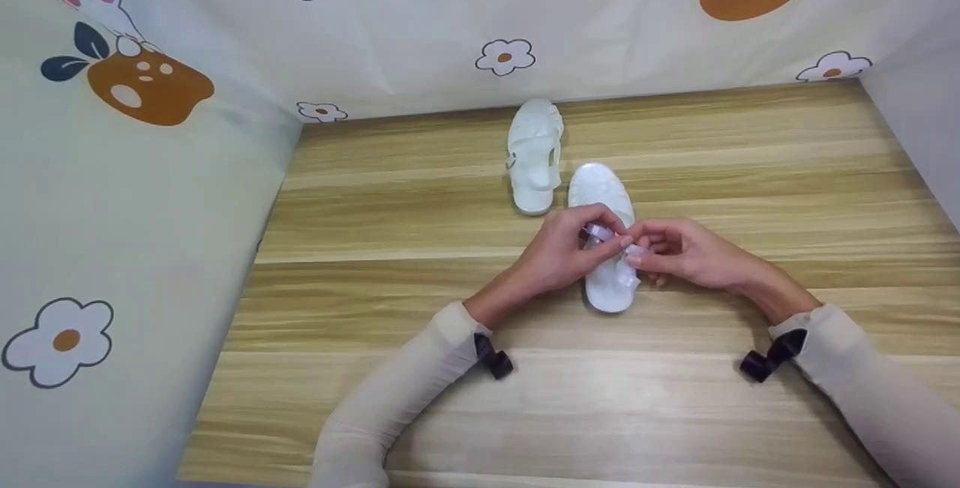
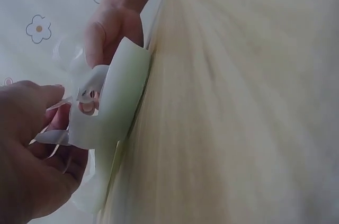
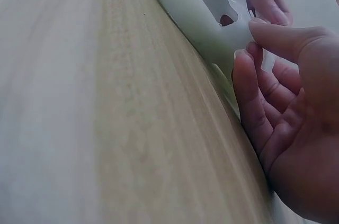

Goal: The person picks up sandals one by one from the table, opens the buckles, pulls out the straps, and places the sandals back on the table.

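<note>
A wooden table (image 1: 390, 248) with pale grain is seen, bordered by flower-printed cloth walls. Two white jelly sandals are laid on it: the far sandal (image 1: 534, 154) near the back, the near sandal (image 1: 609, 285) just beside it.

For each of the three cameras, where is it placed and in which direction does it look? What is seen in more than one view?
Head: sits above, looks forward and down at the table, two white sandals and a printed cloth wall; both forearms show, left hand and right hand meeting on the near sandal and its strap.
Left wrist: low beside the table, looks along the left hand to the sandal; the right hand is beyond.
Right wrist: low, looks past the right hand at the sandal.
Shared: all three show the near sandal and table.
</note>
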Action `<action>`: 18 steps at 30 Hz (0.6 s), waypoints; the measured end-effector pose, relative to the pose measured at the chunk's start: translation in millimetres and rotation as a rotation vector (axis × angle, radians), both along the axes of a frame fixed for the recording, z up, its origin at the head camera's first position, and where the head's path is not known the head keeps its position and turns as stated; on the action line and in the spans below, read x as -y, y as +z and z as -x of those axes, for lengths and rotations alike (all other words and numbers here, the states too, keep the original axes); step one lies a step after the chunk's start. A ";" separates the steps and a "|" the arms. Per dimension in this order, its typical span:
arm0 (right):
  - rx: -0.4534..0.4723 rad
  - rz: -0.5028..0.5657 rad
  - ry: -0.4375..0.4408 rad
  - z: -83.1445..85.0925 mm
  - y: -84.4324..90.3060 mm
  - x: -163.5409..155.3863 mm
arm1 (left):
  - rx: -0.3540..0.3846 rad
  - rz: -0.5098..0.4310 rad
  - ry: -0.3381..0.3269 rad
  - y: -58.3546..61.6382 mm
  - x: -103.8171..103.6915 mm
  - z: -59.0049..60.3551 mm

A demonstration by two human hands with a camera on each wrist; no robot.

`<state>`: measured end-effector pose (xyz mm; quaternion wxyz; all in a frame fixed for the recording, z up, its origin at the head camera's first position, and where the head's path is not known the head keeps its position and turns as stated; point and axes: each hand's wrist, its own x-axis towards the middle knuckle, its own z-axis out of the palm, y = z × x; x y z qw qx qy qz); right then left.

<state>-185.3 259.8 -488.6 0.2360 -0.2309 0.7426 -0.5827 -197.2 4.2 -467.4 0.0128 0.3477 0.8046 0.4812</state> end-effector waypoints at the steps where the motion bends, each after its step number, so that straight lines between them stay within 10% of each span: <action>1: 0.001 -0.001 -0.003 -0.2 -0.1 -0.1 | 0.008 0.009 -0.017 0.0 0.2 0.3; 18: 0.002 -0.007 -0.012 -0.6 -1.0 1.0 | 0.090 0.082 -0.109 0.8 5.7 5.7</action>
